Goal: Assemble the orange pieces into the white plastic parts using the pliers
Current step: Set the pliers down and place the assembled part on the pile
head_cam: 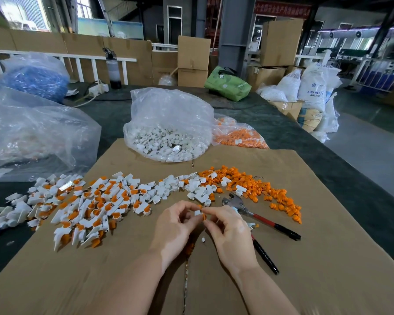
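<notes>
Cardboard sheet (305, 258) spread flat over a dark tabletop (328, 160), serving as the work mat and the landmark for everything else. Both hands meeting right over the middle of that cardboard: left hand (172, 226) pinching a small white plastic part (198, 212) with curled fingertips, right hand (229, 230) pinching an orange piece (204, 216) right up against it, the two bits touching. Hard to tell if the orange one is seated in yet. Pliers (259, 218) lying on the cardboard just right of the right hand, red-and-black handles splayed, metal head pointing away toward the far edge, one handle partly tucked under the wrist. Nobody gripping them. Loose orange pieces (271, 189) scattered across the cardboard's far right part, a clump of bare white parts (191, 187) beside them near the middle. Big heap of white parts with orange inserts (89, 205) across the cardboard's left side, spilling off its left edge onto the tabletop. One tiny white bit (203, 240) on the cardboard between the wrists. Clear bag of white parts (168, 133) sitting on the cardboard's far edge, bag of orange pieces (239, 135) just past that edge to the right, another crumpled clear bag (32, 128) off to the left.
</notes>
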